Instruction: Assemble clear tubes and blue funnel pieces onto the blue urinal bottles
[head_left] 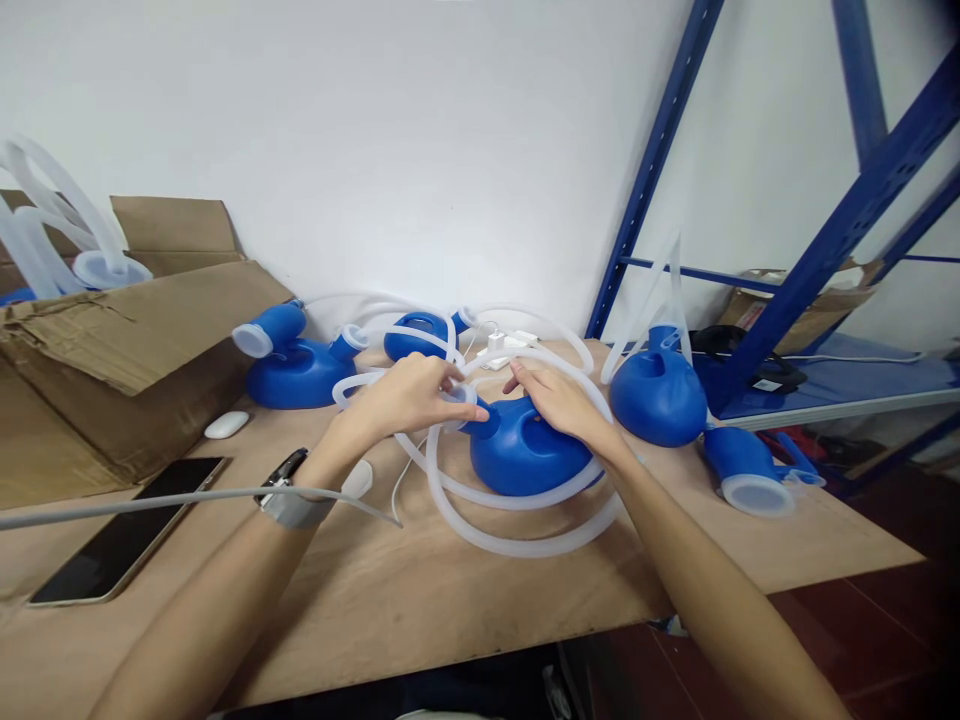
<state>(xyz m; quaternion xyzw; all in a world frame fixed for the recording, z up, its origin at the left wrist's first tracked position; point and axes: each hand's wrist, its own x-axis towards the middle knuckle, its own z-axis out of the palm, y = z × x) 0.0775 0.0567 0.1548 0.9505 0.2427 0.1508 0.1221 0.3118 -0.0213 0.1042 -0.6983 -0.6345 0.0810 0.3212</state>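
In front of me a blue plastic bottle [525,462] with a built-in handle rests on the table, its neck pointing left. My left hand [420,392] is closed around a translucent white cap [457,396] at the neck, the thumb stretched along it. Over the handle lies my right hand [556,400], gripping the bottle; some of its fingers are hidden behind. A clear, pale hose [517,545] loops around the bottle on the tabletop. Whether the cap is fully seated on the neck is hidden by my fingers.
More blue bottles [300,375] with hoses stand at the back left, and another bottle [660,400] is right. A cardboard box [165,330], a phone [127,530] and a white mouse [226,425] are left. A grey cable [187,497] crosses my left wrist. Blue shelving [652,170] borders the right.
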